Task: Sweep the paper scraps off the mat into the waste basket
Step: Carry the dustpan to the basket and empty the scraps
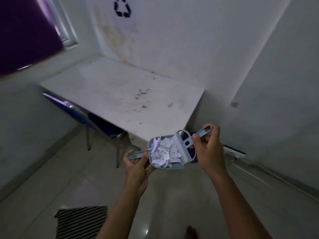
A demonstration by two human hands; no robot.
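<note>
A small light-blue dustpan (151, 144) full of torn white paper scraps (164, 153) is held in the air in front of me. My left hand (137, 165) grips its handle at the lower left. My right hand (208, 149) holds the handle of a small light-blue brush (187, 143), whose white bristles rest against the scraps inside the pan. A dark purple object (194, 156), possibly the waste basket, shows just behind the pan and is mostly hidden. The black-and-white striped mat (81, 221) lies on the floor at the lower left.
A stained white table (120, 94) stands against the wall corner ahead, with a blue chair (96, 125) tucked under its left side. A white power strip and cable (236, 153) run along the right wall. The floor is pale tile.
</note>
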